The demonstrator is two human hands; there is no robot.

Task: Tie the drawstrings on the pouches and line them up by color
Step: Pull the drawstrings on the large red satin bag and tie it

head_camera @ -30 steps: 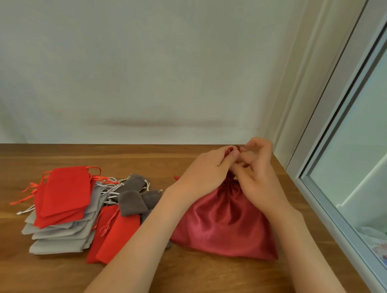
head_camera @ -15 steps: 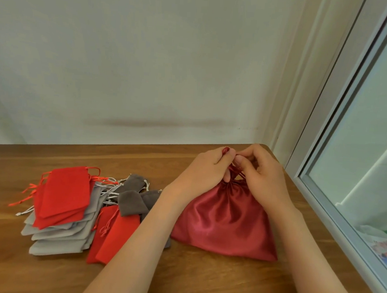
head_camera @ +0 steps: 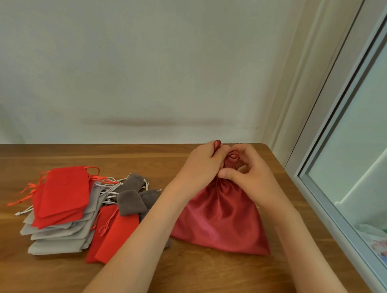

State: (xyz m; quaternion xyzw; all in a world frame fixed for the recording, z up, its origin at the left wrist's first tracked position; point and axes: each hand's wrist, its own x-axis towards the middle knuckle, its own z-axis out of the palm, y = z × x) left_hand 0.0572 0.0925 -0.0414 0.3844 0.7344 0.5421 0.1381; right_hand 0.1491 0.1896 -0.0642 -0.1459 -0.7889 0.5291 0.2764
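right now pinching one loop of the dark red drawstring (head_camera: 217, 145) in left hand (head_camera: 200, 163), with fingers curled tight round it and the loop end poking up above the knuckles. curling right hand (head_camera: 253, 176) just beside it, hooking bent fingers round a second loop of the same cord and pressing the thumb across the gathered neck. keeping both hands touching over the cinched mouth of the dark red satin pouch (head_camera: 221, 220). resting that pouch flat on the wooden table (head_camera: 202, 282), far right part, near the window frame (head_camera: 316, 194). leaving the other pouches well apart on the left: bright red pouches (head_camera: 65, 193) fanned over light grey pouches (head_camera: 55, 242), dark grey pouches (head_camera: 131, 202) beside them, two more red pouches (head_camera: 114, 234) at the near side, just beside the left forearm. cannot tell knots on that pile, too small.
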